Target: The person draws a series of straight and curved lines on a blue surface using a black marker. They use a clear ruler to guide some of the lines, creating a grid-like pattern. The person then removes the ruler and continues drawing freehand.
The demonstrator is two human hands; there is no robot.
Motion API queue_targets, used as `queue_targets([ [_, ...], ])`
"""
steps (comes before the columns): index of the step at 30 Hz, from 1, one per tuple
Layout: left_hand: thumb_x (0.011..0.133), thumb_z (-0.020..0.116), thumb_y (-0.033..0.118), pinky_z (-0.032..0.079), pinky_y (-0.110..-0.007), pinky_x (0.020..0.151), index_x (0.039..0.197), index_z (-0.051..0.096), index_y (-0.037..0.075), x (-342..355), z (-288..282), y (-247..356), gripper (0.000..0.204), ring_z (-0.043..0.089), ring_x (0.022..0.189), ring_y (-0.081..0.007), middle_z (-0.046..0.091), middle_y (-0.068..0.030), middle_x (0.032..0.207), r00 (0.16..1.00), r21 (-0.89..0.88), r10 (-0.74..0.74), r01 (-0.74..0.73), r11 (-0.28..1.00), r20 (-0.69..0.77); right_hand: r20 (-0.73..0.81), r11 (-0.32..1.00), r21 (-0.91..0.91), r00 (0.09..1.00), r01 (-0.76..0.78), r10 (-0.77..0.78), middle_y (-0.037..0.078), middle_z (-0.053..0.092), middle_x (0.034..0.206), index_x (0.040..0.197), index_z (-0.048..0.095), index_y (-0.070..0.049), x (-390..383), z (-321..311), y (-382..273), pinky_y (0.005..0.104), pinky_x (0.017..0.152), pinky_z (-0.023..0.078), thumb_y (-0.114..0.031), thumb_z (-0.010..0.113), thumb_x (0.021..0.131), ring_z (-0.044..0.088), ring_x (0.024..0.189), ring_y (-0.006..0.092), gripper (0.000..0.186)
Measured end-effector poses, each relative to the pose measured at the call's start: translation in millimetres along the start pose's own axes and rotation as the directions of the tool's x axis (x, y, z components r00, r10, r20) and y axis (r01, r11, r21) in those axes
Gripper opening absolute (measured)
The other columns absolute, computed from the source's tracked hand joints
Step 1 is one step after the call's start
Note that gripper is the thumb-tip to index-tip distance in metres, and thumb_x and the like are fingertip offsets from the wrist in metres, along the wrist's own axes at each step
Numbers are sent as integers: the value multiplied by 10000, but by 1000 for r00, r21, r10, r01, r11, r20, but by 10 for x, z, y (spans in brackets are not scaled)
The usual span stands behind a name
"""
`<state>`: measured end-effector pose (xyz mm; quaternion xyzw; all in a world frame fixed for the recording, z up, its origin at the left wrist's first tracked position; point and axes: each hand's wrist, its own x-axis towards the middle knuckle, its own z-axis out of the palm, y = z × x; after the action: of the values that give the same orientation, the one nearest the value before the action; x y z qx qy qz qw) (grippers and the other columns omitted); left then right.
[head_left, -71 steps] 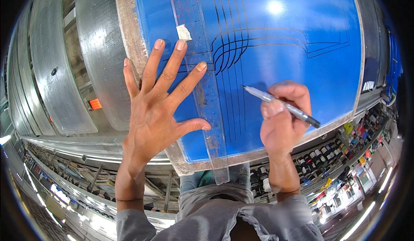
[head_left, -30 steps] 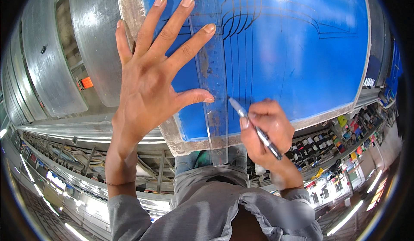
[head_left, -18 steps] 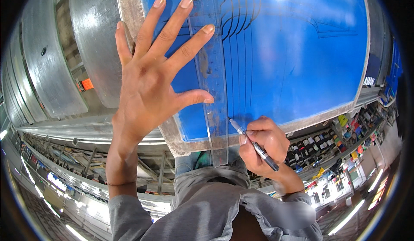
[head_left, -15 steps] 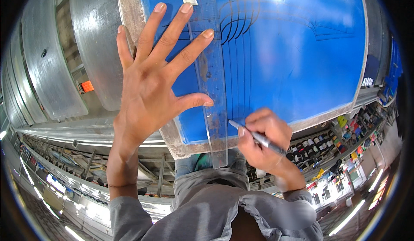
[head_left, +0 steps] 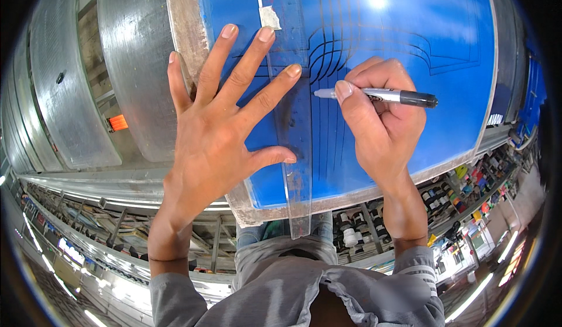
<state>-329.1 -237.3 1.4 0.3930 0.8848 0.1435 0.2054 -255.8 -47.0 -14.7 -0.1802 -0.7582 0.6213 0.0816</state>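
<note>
My left hand (head_left: 216, 113) lies spread, its fingertips and thumb pressing on a long clear ruler (head_left: 294, 181) that runs up and down over a blue sheet (head_left: 386, 122). A scrap of whitish tape (head_left: 270, 18) sits on the ruler beyond the fingers. In my right hand (head_left: 386, 116) is a grey marker pen (head_left: 389, 96) with a black end, held almost level. Its tip is at the ruler's right edge, close to thin straight dark lines. Thick black curves (head_left: 329, 58) cross those lines above the pen.
A worn pale border (head_left: 240, 204) frames the blue sheet, and the ruler's lower end overhangs it near my waist. Left of it are curved grey metallic panels (head_left: 134, 64) with an orange piece (head_left: 119, 122) between them. Shelves of small containers (head_left: 436, 204) stand at lower right.
My right hand has moved up along the ruler's edge with the marker pen, whose angle is now flatter. The sheet, ruler and left hand appear slightly lower in view.
</note>
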Motion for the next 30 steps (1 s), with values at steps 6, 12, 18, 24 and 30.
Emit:
queue_targets([
  [6,495,719,618,92,-705,1058,1315,571,283,4,3,1,898,205,1428,-346,329,-52,1530,1000,-17,-3,3,1000,11,-38,998,48,998,49,-47,39,519,695,759,541,12,15,-1,67,234,482,316,26,636,806,403,561,62,108],
  [12,501,718,628,75,-696,1067,1315,571,275,2,11,-7,899,202,1430,-344,327,-52,1531,1000,-16,-4,4,1000,10,-81,988,60,987,142,-137,70,561,745,851,560,27,-20,-23,140,231,488,330,17,629,831,432,572,73,73],
  [18,486,706,672,75,-677,1081,1336,549,252,-1,12,10,961,199,1433,-341,331,-60,1529,999,5,-43,43,999,14,149,999,13,988,-43,40,157,598,1061,1083,577,-16,-1092,-368,13,298,528,455,-31,632,832,602,690,174,257],
  [24,478,626,790,53,-664,1098,1343,539,249,-12,110,-17,1023,198,1433,-340,339,-49,1525,998,61,-19,23,998,-60,143,856,-471,976,214,-165,150,597,1238,985,539,-185,-2262,140,94,415,869,335,-259,825,690,429,1141,288,418],
  [30,406,603,849,39,-652,1112,1339,543,264,-8,180,-23,1102,190,1435,-344,359,-28,1515,996,146,32,-19,989,-87,129,896,-425,989,126,-78,171,585,1255,991,561,-159,-2407,252,147,407,1006,290,-84,756,627,431,1208,334,419],
])
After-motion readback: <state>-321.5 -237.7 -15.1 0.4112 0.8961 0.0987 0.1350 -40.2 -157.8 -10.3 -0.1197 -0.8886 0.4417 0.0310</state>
